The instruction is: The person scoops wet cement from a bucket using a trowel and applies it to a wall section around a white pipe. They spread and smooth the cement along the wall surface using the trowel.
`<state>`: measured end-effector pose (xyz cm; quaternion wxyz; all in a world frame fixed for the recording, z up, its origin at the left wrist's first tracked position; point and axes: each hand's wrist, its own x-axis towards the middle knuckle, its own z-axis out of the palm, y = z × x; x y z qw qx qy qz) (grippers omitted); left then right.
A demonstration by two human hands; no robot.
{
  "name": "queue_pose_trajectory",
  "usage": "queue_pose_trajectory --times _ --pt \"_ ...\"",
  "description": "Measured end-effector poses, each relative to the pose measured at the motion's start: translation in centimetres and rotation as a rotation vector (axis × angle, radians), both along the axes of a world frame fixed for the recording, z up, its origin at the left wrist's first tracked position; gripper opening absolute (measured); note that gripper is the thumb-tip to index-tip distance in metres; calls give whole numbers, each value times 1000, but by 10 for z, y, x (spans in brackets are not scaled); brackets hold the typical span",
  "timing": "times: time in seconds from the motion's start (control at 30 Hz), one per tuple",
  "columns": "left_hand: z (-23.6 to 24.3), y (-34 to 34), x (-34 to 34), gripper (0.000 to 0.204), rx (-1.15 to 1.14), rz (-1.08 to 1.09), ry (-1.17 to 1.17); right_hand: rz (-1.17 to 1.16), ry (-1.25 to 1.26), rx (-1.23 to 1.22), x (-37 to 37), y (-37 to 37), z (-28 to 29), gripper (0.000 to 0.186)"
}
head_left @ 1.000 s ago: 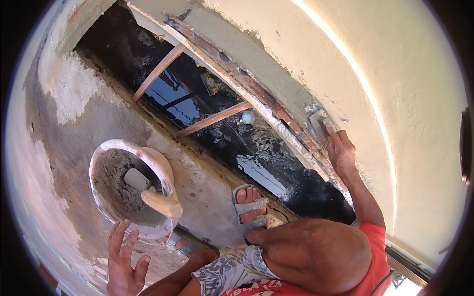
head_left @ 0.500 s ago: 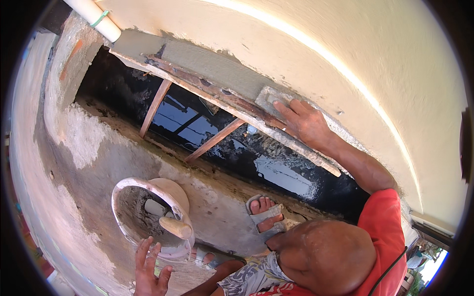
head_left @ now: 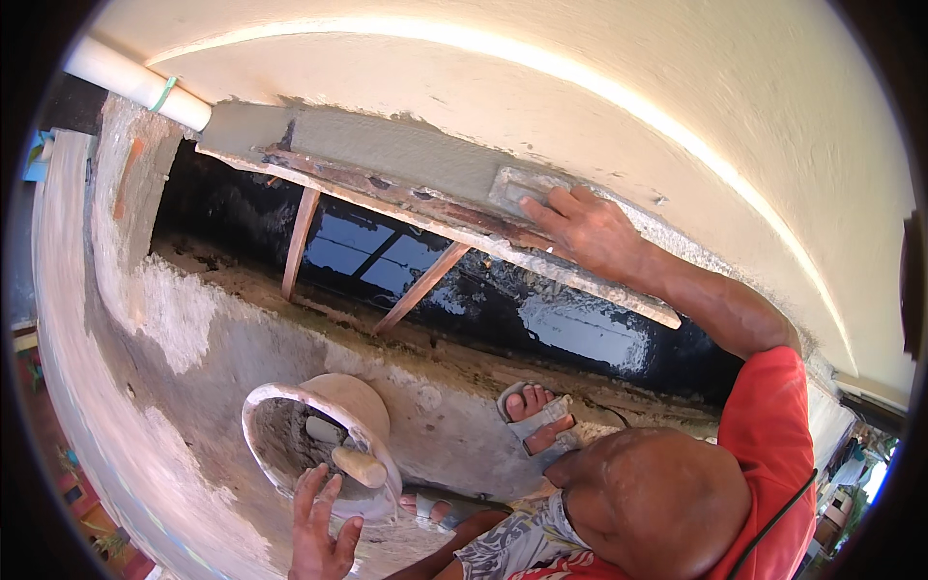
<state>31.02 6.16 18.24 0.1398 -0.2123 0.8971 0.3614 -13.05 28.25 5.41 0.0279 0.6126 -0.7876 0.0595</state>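
Observation:
My right hand (head_left: 592, 232) is closed around a small, cement-crusted rectangular float (head_left: 517, 186). The float lies flat against a strip of wet grey mortar (head_left: 387, 150) along the foot of the cream wall. Just below that strip runs a rough wooden board (head_left: 435, 215), partly rust-brown. Down at the lower left, my left hand (head_left: 324, 527) holds nothing, its fingers spread beside the rim of a mortar-smeared bucket (head_left: 372, 401). Grey mortar (head_left: 280, 430) fills part of the bucket, and a trowel with a pale rounded wooden handle (head_left: 358, 466) rests in it, its blade mostly hidden.
A long trench of dark water (head_left: 580, 329) separates my sandalled foot (head_left: 536, 416) from the wall. Two wooden struts (head_left: 420, 288) prop the board across it. A white pipe (head_left: 135, 85) enters at upper left. My bent knee (head_left: 657, 512) takes up the lower right.
The whole view has turned and shifted slightly, so bucket and trench sit lower. My right hand stays on the float at nearly the same spot; my left hand remains by the bucket.

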Motion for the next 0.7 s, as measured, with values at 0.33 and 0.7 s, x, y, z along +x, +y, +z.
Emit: queue_pose_trajectory --times 0.33,0.7 --pt "-8 -5 -2 55 46 -2 -79 -199 -34 82 5 92 21 56" --pt "-3 -7 -14 53 15 10 -43 -71 -36 -110 0 20 23 52"
